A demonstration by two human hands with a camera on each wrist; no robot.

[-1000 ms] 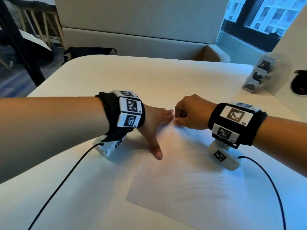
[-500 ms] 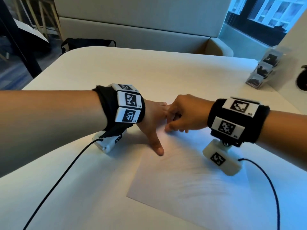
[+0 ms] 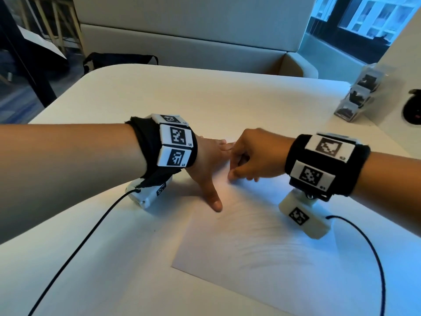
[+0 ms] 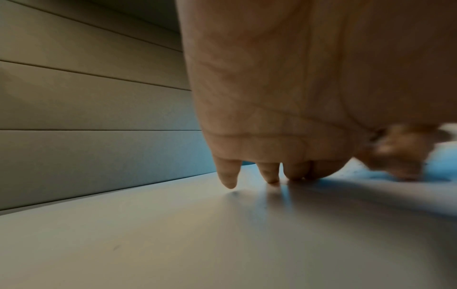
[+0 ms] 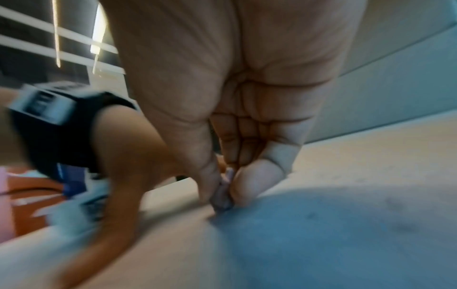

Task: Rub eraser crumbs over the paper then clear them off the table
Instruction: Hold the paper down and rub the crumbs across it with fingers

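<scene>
A white sheet of paper [image 3: 262,242] with faint grey pencil smears lies on the cream table [image 3: 159,99]. My left hand [image 3: 209,165] lies flat on the paper's far left corner, with the thumb spread toward me and the straight fingers [image 4: 272,172] pressing down. My right hand [image 3: 235,166] is curled just beside it and pinches a small pale eraser [image 5: 222,197] between thumb and fingers, its tip on the paper [image 5: 346,234]. In the head view the eraser is hidden by the right hand. No crumbs show clearly.
A clear plastic stand [image 3: 362,92] with dark items and a black round object [image 3: 413,108] sit at the table's right edge. Two black cables [image 3: 75,247] trail from the wrist cameras toward me. A black bag [image 3: 118,60] lies on the bench beyond the table.
The right hand has slid a little left and toward me along the paper's far edge, still pinching the eraser. The left hand stays pressed on the corner.
</scene>
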